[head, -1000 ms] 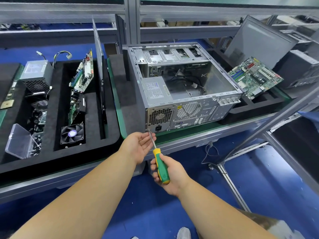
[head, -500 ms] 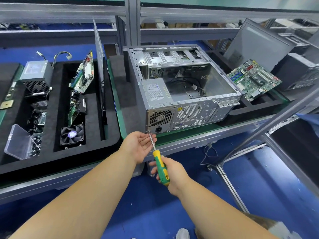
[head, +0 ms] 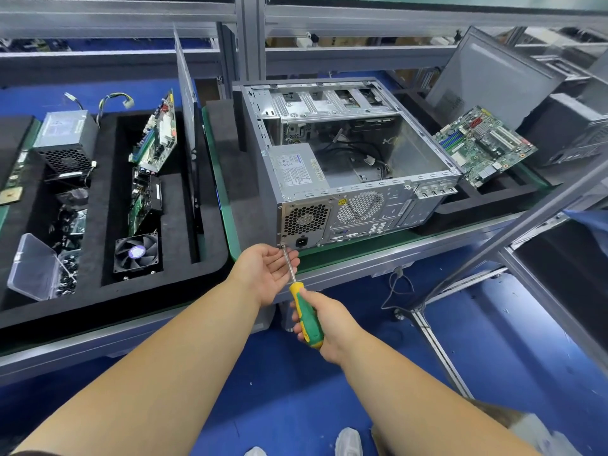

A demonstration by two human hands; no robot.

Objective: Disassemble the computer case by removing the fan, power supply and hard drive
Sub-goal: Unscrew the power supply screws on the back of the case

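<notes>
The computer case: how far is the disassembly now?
Done, it seems: the case is open, and no fan shows behind its rear grille. In hand: the right hand holds a screwdriver on a rear corner screw by the power supply; the left hand is cupped under it. Left: power supply, hard drive, if still inside.

Both forearms bare to the frame edge — no sleeves, gloves, watch or rings visible. Left hand and right hand uncovered — pale shoe toes below.

Just beyond the left hand, the computer case is dull bare metal; the screwdriver has a glossy plastic handle and shiny steel shaft.
</notes>
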